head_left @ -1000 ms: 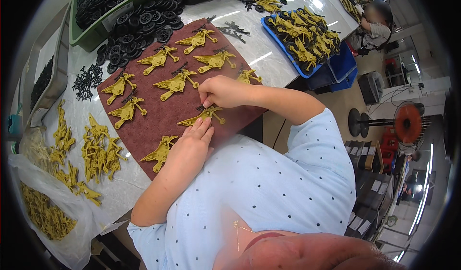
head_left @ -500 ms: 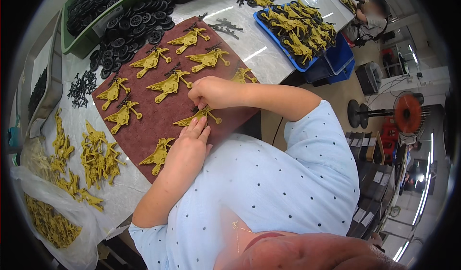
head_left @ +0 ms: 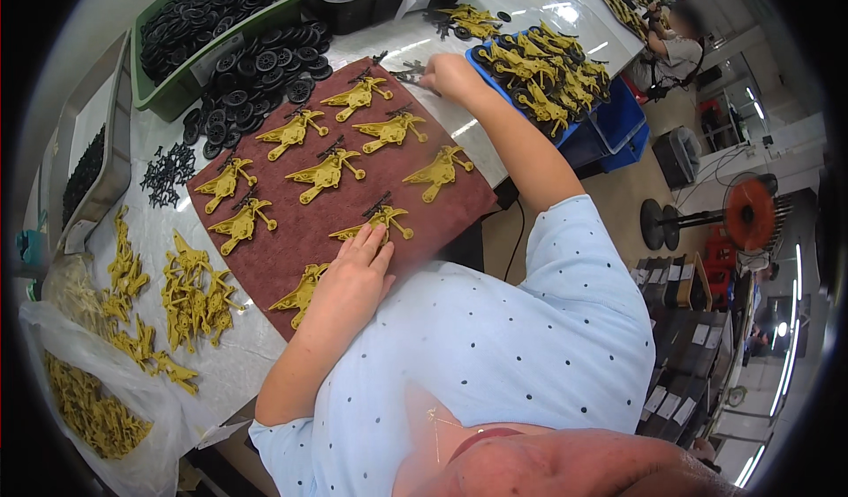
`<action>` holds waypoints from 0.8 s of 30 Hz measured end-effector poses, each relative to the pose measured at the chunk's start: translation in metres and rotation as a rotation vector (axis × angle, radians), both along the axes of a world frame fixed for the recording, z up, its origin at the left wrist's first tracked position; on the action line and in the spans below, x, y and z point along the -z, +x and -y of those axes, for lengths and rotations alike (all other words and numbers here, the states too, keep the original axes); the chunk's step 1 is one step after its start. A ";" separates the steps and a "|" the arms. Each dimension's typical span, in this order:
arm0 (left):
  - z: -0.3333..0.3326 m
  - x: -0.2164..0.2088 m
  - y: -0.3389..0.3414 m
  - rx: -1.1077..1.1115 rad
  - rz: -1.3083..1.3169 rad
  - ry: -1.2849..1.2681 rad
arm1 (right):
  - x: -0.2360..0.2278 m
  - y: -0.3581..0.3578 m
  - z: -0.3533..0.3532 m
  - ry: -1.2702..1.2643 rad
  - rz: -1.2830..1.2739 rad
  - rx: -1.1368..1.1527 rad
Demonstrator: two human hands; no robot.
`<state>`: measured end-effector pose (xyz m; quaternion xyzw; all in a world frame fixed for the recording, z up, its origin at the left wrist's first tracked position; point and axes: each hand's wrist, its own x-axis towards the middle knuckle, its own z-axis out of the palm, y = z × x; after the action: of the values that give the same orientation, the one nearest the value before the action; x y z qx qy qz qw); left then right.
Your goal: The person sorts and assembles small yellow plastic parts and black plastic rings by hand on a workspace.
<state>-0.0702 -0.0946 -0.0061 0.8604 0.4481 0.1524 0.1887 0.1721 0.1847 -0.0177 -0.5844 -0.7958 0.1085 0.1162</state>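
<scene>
My left hand (head_left: 356, 267) lies with its fingers stretched out over a yellow toy motorcycle body (head_left: 397, 223) on the reddish-brown cloth (head_left: 291, 201). A thin black piece (head_left: 378, 204) shows along the upper edge of that body. Beyond the cloth's far right edge, my right hand (head_left: 455, 76) is at a small pile of thin dark plastic parts (head_left: 409, 73). Its fingers are curled together, and what is between them is hidden. More yellow bodies, such as one by the middle (head_left: 327, 174), lie spread on the cloth, most with a black piece at the top.
Black wheels fill a green bin (head_left: 163, 99) and spill beside it. A black bin (head_left: 353, 7) stands behind. Yellow-and-black pieces heap on a blue tray (head_left: 565, 130) at right. Loose yellow parts (head_left: 196, 298) and a plastic bag (head_left: 168, 426) lie left. Another person (head_left: 680, 51) sits far right.
My right hand has left the yellow body under my left hand and moved away to the pile of dark parts. My left hand stays on that body. The view has shifted slightly.
</scene>
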 end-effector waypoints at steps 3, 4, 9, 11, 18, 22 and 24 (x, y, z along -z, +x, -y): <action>0.007 -0.016 -0.012 0.044 0.058 0.027 | 0.017 0.008 -0.004 -0.021 0.033 0.002; 0.012 -0.026 -0.020 0.008 0.064 -0.001 | 0.019 0.009 -0.002 -0.015 0.015 0.035; 0.040 -0.039 -0.060 -0.156 0.039 -0.069 | -0.005 -0.005 0.026 0.037 -0.283 0.053; 0.047 -0.035 -0.073 -0.261 0.036 -0.035 | -0.028 -0.026 0.055 -0.188 -0.555 -0.060; 0.067 -0.010 -0.089 -0.266 0.110 0.025 | -0.049 -0.110 0.135 -0.698 -0.658 -0.495; 0.067 0.003 -0.090 -0.229 0.108 0.093 | -0.035 -0.143 0.156 -0.432 -0.488 -0.665; 0.067 0.008 -0.091 -0.224 0.131 0.112 | -0.028 -0.153 0.160 -0.300 -0.339 -0.817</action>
<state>-0.1616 -0.1616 -0.0140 0.8023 0.5190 0.2534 0.1509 0.0188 0.0244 0.0106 -0.2074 -0.9059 0.3535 0.1065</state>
